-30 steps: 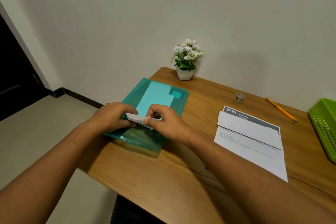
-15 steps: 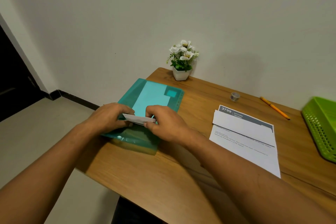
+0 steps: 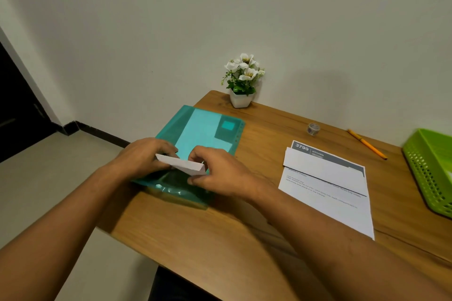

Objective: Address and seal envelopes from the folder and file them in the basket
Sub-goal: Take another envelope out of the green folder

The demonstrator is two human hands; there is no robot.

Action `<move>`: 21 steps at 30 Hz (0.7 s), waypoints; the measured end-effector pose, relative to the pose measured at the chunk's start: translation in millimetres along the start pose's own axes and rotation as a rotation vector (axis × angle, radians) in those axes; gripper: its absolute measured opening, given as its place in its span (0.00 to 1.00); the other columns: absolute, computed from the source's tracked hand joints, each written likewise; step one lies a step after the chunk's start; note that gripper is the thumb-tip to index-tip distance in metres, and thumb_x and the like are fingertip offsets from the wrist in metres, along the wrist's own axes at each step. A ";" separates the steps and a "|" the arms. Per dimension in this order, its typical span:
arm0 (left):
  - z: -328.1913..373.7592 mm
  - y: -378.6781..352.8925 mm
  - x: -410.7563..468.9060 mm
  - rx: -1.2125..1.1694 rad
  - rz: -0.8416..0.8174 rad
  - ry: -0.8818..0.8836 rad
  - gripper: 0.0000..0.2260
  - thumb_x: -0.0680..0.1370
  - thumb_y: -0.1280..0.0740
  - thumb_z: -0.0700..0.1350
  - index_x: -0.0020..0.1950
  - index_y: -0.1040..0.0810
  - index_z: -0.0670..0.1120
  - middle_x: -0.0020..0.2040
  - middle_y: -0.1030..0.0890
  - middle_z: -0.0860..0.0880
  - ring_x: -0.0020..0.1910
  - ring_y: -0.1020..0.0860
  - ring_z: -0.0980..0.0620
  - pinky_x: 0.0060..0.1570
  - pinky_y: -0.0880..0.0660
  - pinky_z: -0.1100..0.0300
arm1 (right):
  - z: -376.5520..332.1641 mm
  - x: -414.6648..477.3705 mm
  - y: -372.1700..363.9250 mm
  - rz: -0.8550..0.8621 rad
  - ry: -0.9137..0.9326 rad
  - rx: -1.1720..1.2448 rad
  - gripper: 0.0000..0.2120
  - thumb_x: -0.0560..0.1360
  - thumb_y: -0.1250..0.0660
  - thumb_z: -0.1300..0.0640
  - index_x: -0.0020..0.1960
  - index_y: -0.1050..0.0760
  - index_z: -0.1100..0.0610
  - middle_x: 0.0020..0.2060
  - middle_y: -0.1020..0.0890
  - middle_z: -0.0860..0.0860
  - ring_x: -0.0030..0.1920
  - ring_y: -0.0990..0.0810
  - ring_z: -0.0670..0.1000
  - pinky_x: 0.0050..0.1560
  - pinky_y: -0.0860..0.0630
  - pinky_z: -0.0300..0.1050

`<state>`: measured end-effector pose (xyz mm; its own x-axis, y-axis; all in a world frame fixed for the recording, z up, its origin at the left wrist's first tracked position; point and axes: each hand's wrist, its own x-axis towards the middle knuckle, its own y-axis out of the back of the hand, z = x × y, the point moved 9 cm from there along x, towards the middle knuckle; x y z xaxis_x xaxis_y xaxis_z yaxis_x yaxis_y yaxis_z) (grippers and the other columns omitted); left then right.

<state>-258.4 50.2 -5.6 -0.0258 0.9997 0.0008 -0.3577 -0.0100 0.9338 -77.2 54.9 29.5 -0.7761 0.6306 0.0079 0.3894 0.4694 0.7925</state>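
Folder (image 3: pixel 208 127) of teal plastic lies at the tabletop's (image 3: pixel 195 239) left edge. Over its near end the left hand (image 3: pixel 144 156) pinches one end of a white envelope (image 3: pixel 182 164), and the right hand (image 3: pixel 220 173) pinches the other end, fingers curled. Further right, a second envelope (image 3: pixel 320 166) rests on a printed sheet (image 3: pixel 325 198). A pencil (image 3: pixel 367 144) lies near the back edge, and the basket (image 3: pixel 430 166) sits at the right edge.
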 end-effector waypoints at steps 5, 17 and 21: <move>-1.8 -2.8 1.0 0.028 -0.032 0.038 0.12 0.74 0.23 0.52 0.56 0.16 0.62 0.65 0.21 0.62 0.61 0.23 0.57 0.59 0.21 0.50 | -2.5 -2.1 -3.0 -0.010 0.011 -0.252 0.10 0.80 0.29 0.51 0.61 0.21 0.50 0.54 0.20 0.48 0.54 0.23 0.49 0.47 0.25 0.46; 8.2 1.2 -4.0 -0.033 -0.082 0.115 0.21 0.73 0.23 0.55 0.64 0.25 0.56 0.55 0.22 0.57 0.54 0.22 0.56 0.55 0.21 0.55 | -53.0 -7.0 77.1 0.183 0.113 0.148 0.17 0.79 0.27 0.51 0.66 0.19 0.56 0.56 0.15 0.51 0.53 0.17 0.50 0.51 0.17 0.53; 19.8 5.3 -5.9 -0.048 -0.212 0.164 0.09 0.78 0.27 0.50 0.55 0.24 0.56 0.56 0.21 0.54 0.55 0.23 0.55 0.63 0.23 0.51 | -60.4 -16.6 119.1 0.295 0.172 0.326 0.12 0.78 0.25 0.56 0.61 0.16 0.56 0.53 0.12 0.50 0.51 0.13 0.49 0.55 0.15 0.56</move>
<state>-241.6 44.7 6.4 -0.0947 0.9624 -0.2546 -0.4147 0.1944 0.8889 -47.9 63.0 160.6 -0.6693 0.6674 0.3264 0.7195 0.4728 0.5087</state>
